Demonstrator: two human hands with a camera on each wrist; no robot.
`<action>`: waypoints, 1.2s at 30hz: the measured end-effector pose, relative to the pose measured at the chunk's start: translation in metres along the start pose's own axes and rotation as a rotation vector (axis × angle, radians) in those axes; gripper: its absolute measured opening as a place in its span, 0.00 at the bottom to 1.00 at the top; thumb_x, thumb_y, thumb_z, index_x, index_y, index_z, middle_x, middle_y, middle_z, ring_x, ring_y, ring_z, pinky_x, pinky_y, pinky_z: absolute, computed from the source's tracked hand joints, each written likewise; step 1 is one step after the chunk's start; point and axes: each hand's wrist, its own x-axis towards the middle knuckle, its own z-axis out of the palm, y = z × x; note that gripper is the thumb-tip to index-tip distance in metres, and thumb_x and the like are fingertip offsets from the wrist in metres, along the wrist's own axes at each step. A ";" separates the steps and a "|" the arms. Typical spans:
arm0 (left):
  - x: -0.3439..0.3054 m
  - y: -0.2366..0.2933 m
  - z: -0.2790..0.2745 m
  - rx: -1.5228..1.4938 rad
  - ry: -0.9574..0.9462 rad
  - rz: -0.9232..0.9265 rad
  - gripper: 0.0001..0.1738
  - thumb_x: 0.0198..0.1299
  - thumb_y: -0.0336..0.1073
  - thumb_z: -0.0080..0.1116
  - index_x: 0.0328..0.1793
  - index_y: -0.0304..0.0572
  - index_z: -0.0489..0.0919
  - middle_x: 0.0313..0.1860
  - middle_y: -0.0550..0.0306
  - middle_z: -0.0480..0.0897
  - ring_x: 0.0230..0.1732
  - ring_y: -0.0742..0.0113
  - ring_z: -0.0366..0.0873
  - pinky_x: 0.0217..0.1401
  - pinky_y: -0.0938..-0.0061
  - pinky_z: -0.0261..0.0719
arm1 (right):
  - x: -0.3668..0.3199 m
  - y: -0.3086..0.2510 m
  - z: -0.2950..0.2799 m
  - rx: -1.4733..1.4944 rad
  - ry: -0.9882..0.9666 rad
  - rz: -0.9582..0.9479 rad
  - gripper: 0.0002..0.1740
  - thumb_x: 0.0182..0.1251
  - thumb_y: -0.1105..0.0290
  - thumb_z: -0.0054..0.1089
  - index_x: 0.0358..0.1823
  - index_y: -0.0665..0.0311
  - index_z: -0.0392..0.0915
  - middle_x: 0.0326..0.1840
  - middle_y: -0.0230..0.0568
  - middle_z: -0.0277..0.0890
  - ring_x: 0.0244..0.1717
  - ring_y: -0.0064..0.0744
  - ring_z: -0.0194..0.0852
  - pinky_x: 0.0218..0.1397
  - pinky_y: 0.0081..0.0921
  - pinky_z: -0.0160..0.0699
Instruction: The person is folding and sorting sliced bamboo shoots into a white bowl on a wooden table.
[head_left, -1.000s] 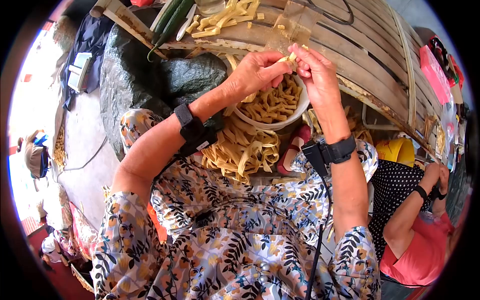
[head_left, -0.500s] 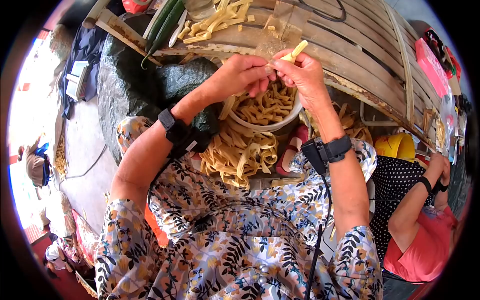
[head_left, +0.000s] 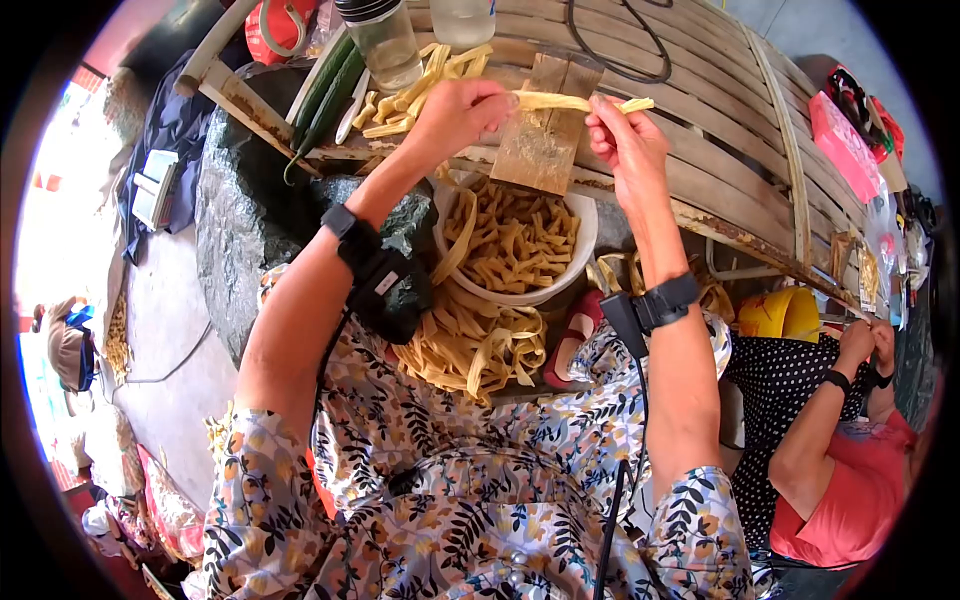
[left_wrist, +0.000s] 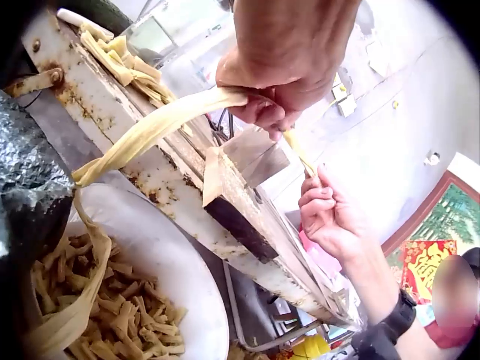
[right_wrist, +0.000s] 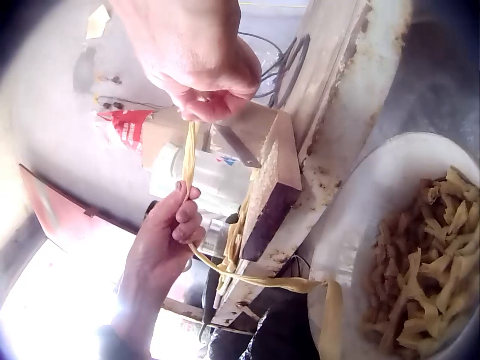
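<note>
Strip [head_left: 560, 101] lies crosswise, I see, pinched taut in each grip, left hand [head_left: 455, 115] and right hand [head_left: 625, 140] equally near, just above the wooden block [head_left: 545, 150]; its tail drops from the left into the bowl [head_left: 589, 228].

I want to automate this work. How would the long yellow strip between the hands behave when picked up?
Probably floppy: past the left hand the yellow strip droops and curls into the white bowl. Likely light: fingertip pinches hold it up. It looks thin, so a hard pull by the right hand might tear it.
</note>
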 end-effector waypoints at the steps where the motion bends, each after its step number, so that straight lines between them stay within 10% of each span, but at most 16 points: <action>1: 0.007 -0.003 0.002 0.028 0.048 0.021 0.13 0.60 0.40 0.51 0.33 0.37 0.79 0.16 0.70 0.68 0.19 0.84 0.61 0.21 0.87 0.59 | 0.007 0.003 0.001 0.017 0.019 -0.021 0.11 0.55 0.71 0.62 0.37 0.70 0.74 0.25 0.36 0.73 0.20 0.16 0.65 0.21 0.11 0.65; 18: 0.032 -0.027 0.009 0.100 0.191 0.069 0.10 0.57 0.38 0.54 0.31 0.39 0.80 0.15 0.68 0.68 0.19 0.82 0.61 0.21 0.83 0.60 | 0.028 0.024 0.005 0.059 0.099 -0.033 0.09 0.55 0.72 0.62 0.35 0.70 0.75 0.24 0.35 0.74 0.19 0.17 0.67 0.21 0.12 0.68; 29: 0.014 -0.036 0.000 0.010 0.133 -0.021 0.08 0.57 0.36 0.54 0.31 0.40 0.78 0.16 0.69 0.70 0.18 0.83 0.62 0.20 0.85 0.61 | -0.002 0.008 -0.007 -0.472 0.095 -0.064 0.13 0.53 0.64 0.64 0.30 0.68 0.78 0.23 0.33 0.75 0.23 0.17 0.69 0.25 0.13 0.67; 32: 0.000 -0.022 -0.005 -0.025 0.023 0.005 0.07 0.59 0.35 0.52 0.37 0.41 0.77 0.18 0.71 0.71 0.18 0.85 0.62 0.19 0.89 0.61 | -0.024 -0.011 -0.013 -0.683 -0.250 -0.233 0.16 0.52 0.59 0.65 0.32 0.66 0.79 0.25 0.32 0.76 0.26 0.17 0.70 0.30 0.15 0.69; 36: -0.020 -0.009 0.013 0.219 0.040 0.258 0.07 0.58 0.34 0.52 0.41 0.44 0.78 0.20 0.64 0.75 0.19 0.76 0.70 0.19 0.80 0.67 | -0.036 -0.019 -0.002 -0.683 -0.090 -0.506 0.13 0.58 0.61 0.60 0.35 0.65 0.79 0.27 0.34 0.78 0.29 0.19 0.72 0.34 0.16 0.69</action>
